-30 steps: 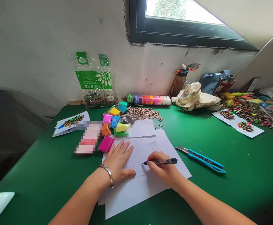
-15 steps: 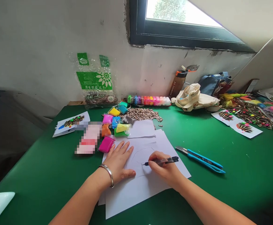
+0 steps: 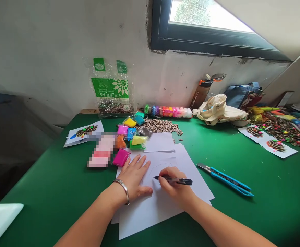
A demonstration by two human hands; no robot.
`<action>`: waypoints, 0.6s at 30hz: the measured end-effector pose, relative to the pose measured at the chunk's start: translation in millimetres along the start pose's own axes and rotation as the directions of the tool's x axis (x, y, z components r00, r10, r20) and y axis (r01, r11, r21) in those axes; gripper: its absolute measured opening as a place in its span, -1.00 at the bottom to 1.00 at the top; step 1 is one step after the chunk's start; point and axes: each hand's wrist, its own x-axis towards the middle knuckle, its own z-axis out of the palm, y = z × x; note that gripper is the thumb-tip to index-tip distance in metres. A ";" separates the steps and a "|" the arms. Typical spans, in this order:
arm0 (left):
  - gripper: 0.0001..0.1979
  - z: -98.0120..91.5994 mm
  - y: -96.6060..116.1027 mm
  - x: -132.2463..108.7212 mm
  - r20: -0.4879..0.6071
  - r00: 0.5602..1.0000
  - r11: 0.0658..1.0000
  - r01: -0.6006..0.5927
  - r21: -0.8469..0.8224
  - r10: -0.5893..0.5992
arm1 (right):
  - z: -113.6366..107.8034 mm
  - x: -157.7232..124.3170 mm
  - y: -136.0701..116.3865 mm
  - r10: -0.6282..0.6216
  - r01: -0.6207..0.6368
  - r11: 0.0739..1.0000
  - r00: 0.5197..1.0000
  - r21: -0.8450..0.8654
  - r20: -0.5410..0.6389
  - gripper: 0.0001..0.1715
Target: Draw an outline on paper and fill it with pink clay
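Observation:
My left hand (image 3: 134, 180) lies flat with fingers spread on a stack of white paper (image 3: 150, 216), a silver bangle at its wrist. My right hand (image 3: 177, 187) grips a black pen (image 3: 178, 180), its tip pointing left at or just above the top sheet. A thin curved pencil-like line (image 3: 162, 164) shows on that sheet, partly hidden by my right hand. Just beyond my left fingertips sits a magenta clay packet (image 3: 121, 157). Several more coloured clay packets (image 3: 131, 133) are piled behind it. To the right of the paper lies a blue utility knife (image 3: 227, 180) with its blade showing.
Sunflower seeds (image 3: 162, 126) lie heaped behind the paper, near a green-printed seed bag (image 3: 111, 89). Along the wall stand a clay pack (image 3: 169, 111), a brown bottle (image 3: 201, 94) and a cream cloth bag (image 3: 214, 109). Seed-decorated cards (image 3: 282, 148) lie at right, another card (image 3: 85, 132) at left.
The pen tip has shifted a little to the left across the sheet, and the pen lies at a different slant. My left hand stays on the paper. The whole view has shifted slightly.

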 end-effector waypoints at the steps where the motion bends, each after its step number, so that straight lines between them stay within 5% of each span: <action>1: -0.10 0.0 0.0 0.0 0.001 1.000 1.000 0.001 0.001 -0.001 | -0.3 -0.3 0.3 0.001 -0.001 1.000 1.000 0.001 0.003 -0.90; 18: -0.10 0.4 -0.1 0.2 0.015 1.000 1.000 0.005 -0.007 -0.005 | -2.1 1.9 -0.8 0.036 -0.033 0.998 0.998 -0.059 0.046 -0.90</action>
